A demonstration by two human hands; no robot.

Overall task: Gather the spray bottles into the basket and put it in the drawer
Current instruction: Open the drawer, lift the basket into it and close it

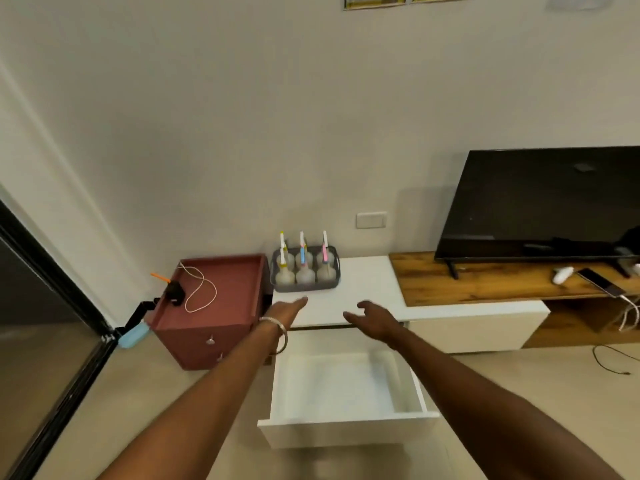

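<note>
A grey basket [305, 286] stands at the back left of the white cabinet top [367, 289]. Several white spray bottles [304, 273] with yellow, blue and pink nozzles stand upright inside it. Below the cabinet top, a white drawer [346, 420] is pulled out and has nothing in it. My left hand [287, 308] reaches forward over the cabinet top, fingers stretched, just short of the basket's front. My right hand [372, 318] hovers to the right of it, fingers apart, holding nothing.
A reddish-brown small cabinet [214, 306] with a cable and a black device on top stands left of the basket. At the right a black TV [540, 206] sits on a wooden shelf [485, 285] with a phone [602, 282] and white controller [562, 274].
</note>
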